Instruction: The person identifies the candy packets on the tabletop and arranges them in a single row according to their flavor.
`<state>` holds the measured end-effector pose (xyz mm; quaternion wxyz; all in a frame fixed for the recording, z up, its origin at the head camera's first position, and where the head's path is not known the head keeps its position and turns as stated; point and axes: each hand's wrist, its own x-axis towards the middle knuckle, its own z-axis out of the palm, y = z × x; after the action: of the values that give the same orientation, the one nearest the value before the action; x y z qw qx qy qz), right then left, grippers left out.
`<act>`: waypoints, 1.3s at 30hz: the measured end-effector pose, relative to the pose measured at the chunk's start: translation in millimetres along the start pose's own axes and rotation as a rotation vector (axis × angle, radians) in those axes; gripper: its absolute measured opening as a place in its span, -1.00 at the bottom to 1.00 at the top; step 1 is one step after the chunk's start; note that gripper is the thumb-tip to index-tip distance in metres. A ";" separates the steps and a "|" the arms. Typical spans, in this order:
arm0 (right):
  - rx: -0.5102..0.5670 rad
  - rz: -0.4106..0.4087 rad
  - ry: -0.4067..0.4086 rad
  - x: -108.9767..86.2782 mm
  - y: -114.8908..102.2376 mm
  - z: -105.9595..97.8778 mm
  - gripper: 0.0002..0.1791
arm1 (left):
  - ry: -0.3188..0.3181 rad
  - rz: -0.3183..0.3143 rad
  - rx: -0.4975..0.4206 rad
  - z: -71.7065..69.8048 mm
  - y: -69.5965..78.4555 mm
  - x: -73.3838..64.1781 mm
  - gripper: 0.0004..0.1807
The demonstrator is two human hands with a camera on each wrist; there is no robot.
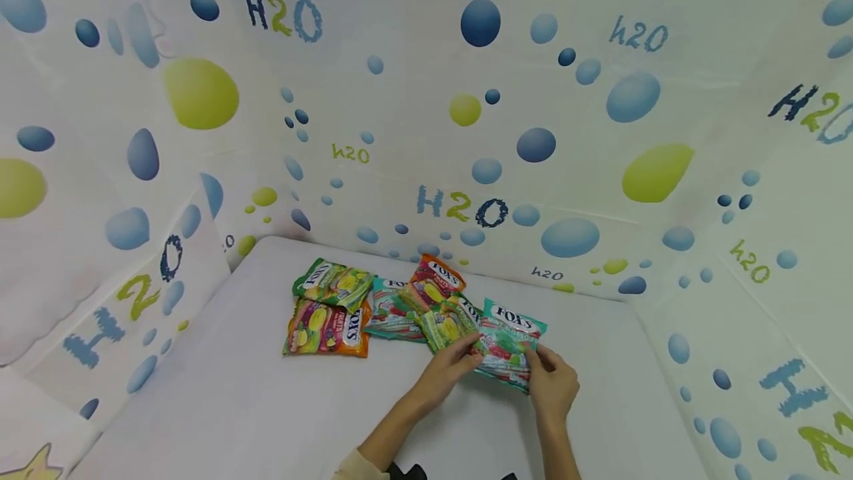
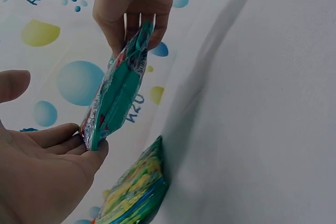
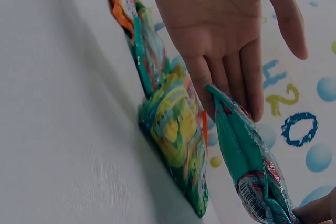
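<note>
I read the right grip (image 1: pixel 555 384) as pinching the teal Fox's packet (image 1: pixel 508 339) by its right-hand edge, between thumb and fingers. Over at the packet's opposite edge I have the left grip (image 1: pixel 441 374), and both wrist views show me its fingers extended, tips against the wrapper and thumb standing away from it. So the teal packet sits between the two grips, tilted, its printed front turned up toward my head view, and the wrist views show me that it is held clear of the white surface (image 1: pixel 266 421).

Just beyond the left grip I make out a yellow-green packet (image 1: pixel 448 323), part of it hidden from my head view by the held one. Past that, farther from the left grip, an orange packet (image 1: pixel 436 281) lies with its Fox's lettering showing. To the left of these, beyond the left grip, is a second teal packet (image 1: pixel 393 313), partly covered by its neighbours. Well to the left of the left grip I see another orange packet (image 1: pixel 323 328), with another yellow-green packet (image 1: pixel 331 284) overlapping its far edge. Far beyond both grips hangs a white sheet (image 1: pixel 413 95) printed with bubbles and H2O.
</note>
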<state>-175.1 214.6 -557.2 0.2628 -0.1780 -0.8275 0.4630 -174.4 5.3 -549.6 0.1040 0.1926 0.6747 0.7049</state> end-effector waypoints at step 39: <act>0.348 0.219 -0.203 -55.4 -57.9 45.5 -0.68 | 0.238 -0.011 0.092 -59.4 17.8 -64.0 -0.43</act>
<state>-161.1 124.8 -542.0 0.1530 -0.1713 -0.7330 0.6403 -139.0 -76.1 -541.2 0.0180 0.1084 0.7151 0.6904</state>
